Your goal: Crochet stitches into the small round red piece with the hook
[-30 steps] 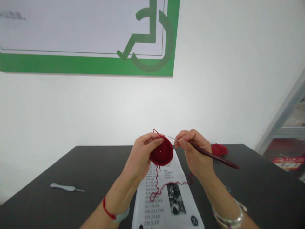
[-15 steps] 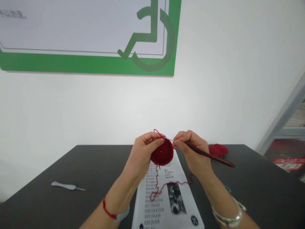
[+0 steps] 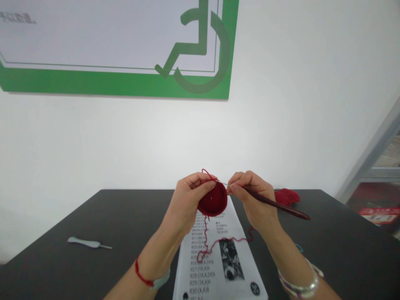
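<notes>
A round, dark red crochet piece [image 3: 213, 201] is pinched at its upper left edge by my left hand [image 3: 190, 198], with a loop of yarn rising above the fingers. My right hand [image 3: 251, 193] grips a crochet hook [image 3: 275, 204] with a dark red-brown handle. The hook's metal tip reaches the top edge of the piece beside my left thumb; whether it sits inside a stitch is too small to tell. From the piece a strand of red yarn [image 3: 225, 240] hangs down and curls over the printed sheet toward the right.
Under my hands lies a printed pattern sheet [image 3: 203, 275] on the dark table [image 3: 131, 216]. A ball of red yarn [image 3: 286, 196] sits behind my right hand. At the left is a grey-handled hook [image 3: 89, 243]. A small blue loop [image 3: 299, 248] lies near my right forearm.
Almost nothing differs. The handle end of the crochet hook has shifted very slightly to the right, and both hands keep their hold.
</notes>
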`<state>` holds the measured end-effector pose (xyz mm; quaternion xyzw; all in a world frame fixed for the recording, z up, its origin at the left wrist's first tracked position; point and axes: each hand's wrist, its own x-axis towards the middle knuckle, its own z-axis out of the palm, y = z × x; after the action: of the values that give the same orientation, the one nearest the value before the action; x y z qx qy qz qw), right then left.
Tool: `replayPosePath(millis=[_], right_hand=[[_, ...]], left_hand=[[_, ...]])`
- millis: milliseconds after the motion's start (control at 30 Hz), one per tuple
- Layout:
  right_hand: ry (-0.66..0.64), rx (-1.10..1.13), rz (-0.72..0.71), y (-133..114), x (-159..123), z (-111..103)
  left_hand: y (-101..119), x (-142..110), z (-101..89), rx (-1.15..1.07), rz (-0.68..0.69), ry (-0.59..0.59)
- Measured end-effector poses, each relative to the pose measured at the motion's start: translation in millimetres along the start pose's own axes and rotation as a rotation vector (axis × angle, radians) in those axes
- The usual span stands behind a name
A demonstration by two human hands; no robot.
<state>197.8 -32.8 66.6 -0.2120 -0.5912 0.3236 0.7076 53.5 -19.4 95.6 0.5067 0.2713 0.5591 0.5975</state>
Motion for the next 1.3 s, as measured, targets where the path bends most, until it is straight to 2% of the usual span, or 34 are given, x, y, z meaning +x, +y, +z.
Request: replayPosePath(millis=[600,900,1200,1300], right_hand=[[-0.007,0.004,-0.004,0,0,0],[-0.029,-0.063,-0.037,-1,-1,-1],[-0.206,-0.243,-0.175,-6,4,-14],[-0.181,-0.174,-0.135,-5,6,-13]], left_hand=[[0,-1,1.1,0.047,0.064,0.016],[1,-2,1.6,0.088,0.100,0.025],[2,-2,2.4,0.134,0.101,0.031],[2,-3,2.7,0.163,0.103,0.035]])
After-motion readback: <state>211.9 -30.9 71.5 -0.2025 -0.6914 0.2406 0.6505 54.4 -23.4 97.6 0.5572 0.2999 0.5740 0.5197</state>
